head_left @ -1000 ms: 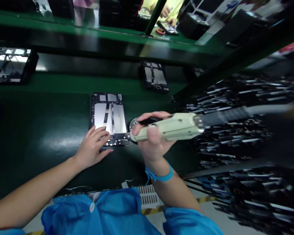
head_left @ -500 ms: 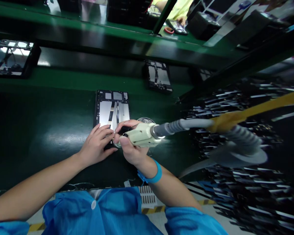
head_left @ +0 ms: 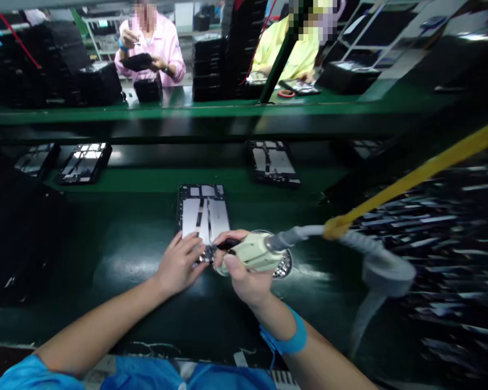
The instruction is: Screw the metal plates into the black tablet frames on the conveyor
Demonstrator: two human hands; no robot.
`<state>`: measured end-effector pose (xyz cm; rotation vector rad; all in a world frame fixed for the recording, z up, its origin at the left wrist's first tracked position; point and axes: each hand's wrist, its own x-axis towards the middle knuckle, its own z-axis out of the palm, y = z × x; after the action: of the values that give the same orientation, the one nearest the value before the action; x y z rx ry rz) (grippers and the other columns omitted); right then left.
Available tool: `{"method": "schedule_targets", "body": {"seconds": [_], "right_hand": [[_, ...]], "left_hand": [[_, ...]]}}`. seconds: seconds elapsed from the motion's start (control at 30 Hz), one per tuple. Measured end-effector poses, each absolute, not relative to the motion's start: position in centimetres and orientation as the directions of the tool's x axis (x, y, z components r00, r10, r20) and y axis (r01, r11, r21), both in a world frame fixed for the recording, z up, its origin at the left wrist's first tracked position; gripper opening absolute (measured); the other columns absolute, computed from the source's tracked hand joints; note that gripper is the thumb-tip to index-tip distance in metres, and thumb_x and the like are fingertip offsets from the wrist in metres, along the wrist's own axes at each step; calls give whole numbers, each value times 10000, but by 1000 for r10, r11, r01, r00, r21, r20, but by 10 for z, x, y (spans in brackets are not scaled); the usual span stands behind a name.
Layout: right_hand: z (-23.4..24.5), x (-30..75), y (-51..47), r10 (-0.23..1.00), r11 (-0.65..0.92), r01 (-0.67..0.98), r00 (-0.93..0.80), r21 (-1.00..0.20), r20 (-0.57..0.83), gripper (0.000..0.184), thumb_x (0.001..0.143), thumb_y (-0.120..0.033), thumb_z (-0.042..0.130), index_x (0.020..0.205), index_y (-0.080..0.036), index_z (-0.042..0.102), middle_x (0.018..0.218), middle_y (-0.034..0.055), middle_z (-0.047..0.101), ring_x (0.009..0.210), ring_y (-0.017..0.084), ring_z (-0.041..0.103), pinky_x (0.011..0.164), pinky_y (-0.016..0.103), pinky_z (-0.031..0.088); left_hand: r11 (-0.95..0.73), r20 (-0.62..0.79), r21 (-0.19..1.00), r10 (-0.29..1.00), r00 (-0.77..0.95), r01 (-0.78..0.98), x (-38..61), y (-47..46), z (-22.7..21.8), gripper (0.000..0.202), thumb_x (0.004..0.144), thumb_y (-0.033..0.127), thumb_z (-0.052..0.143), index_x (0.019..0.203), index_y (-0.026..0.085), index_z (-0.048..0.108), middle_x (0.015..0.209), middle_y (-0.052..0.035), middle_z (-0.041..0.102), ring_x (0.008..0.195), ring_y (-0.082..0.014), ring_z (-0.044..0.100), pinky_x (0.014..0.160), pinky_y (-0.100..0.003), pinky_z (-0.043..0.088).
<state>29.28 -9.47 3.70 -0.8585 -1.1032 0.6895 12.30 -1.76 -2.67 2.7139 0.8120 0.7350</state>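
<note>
An opened tablet (head_left: 218, 216), its inner side showing silver plates and dark ribbon cables, lies on the green bench in front of me. My left hand (head_left: 181, 264) rests on the tablet's near left part with its fingers stretched out. My right hand (head_left: 248, 279) is wrapped around a pale green electric screwdriver (head_left: 257, 252) with a grey cable. The screwdriver's front end points left at the tablet's near right corner, and its tip is hidden by my fingers. A blue wrist strap (head_left: 293, 331) circles my right wrist. Partly behind the screwdriver sits a round metal dish (head_left: 283, 265) with a dotted surface.
More opened tablets lie on the far strip, one at left (head_left: 83, 165) and another at right (head_left: 274, 162). A yellow strap (head_left: 410, 184) holds up the cable. Blurred rows of dark parts (head_left: 451, 260) fill the right side. Two co-workers sit beyond the shelf (head_left: 166, 111).
My view has tilted up, so the bench appears lower and the co-workers have come into sight. Both hands, the screwdriver and the tablet keep about the same places relative to each other.
</note>
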Motion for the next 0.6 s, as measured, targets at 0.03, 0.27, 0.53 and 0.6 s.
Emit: {"method": "schedule_targets", "body": {"seconds": [0.03, 0.27, 0.53, 0.6], "right_hand": [[40, 300, -94, 813, 517, -82, 359, -852, 459, 295, 923, -313, 709, 1201, -285, 615, 1020, 29, 694, 578, 123, 661, 511, 276, 572], [40, 352, -105, 709, 505, 64, 539, -861, 455, 262, 879, -268, 748, 1118, -254, 643, 961, 23, 710, 565, 125, 657, 525, 281, 564], [41, 364, -118, 624, 413, 358, 558, -838, 546, 158, 852, -234, 728, 1008, -233, 711, 921, 41, 739, 783, 200, 735, 731, 342, 640], [44, 365, -118, 603, 391, 437, 544, -810, 584, 154, 841, -252, 732, 994, -233, 720, 897, 37, 752, 787, 208, 745, 751, 347, 652]], "left_hand": [[-807, 373, 299, 590, 716, 509, 124, 4, -25, 329, 979, 334, 641, 1285, 221, 684, 1328, -122, 699, 1379, -290, 569, 1225, -555, 368], [-667, 341, 275, 741, 578, 693, 160, 160, 5, 387, 959, 240, 598, 1323, 137, 681, 1445, -202, 602, 1521, -432, 339, 1255, -681, 166], [-490, 98, 536, 845, 526, 687, 333, 179, 1, 348, 1015, 411, 624, 1257, 164, 662, 1297, -121, 660, 1196, -265, 638, 1052, -502, 522], [-385, 7, 623, 873, 488, 681, 378, 181, 3, 367, 1007, 425, 645, 1266, 165, 645, 1277, -105, 659, 1128, -246, 662, 979, -477, 568]]}}
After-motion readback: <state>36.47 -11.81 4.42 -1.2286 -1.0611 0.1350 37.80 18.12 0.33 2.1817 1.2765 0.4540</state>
